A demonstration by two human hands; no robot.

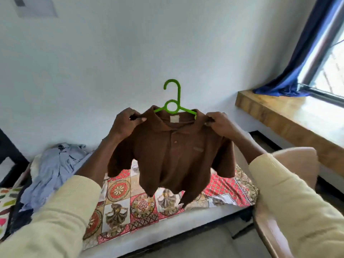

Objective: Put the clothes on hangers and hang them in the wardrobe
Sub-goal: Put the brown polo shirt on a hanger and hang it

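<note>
The brown polo shirt (173, 155) hangs between the two hands, raised above the bed. The left hand (126, 121) pinches its one shoulder seam, the right hand (219, 123) pinches the other. The green plastic hanger (174, 101) sits inside the collar, its hook rising above both hands. Below them lies a patterned patchwork bedcover (141, 203); left of the left hand, a crumpled blue-grey garment (54, 170). Right of the right hand, a wooden window sill (290, 116) and blue curtain (290, 71).
</note>
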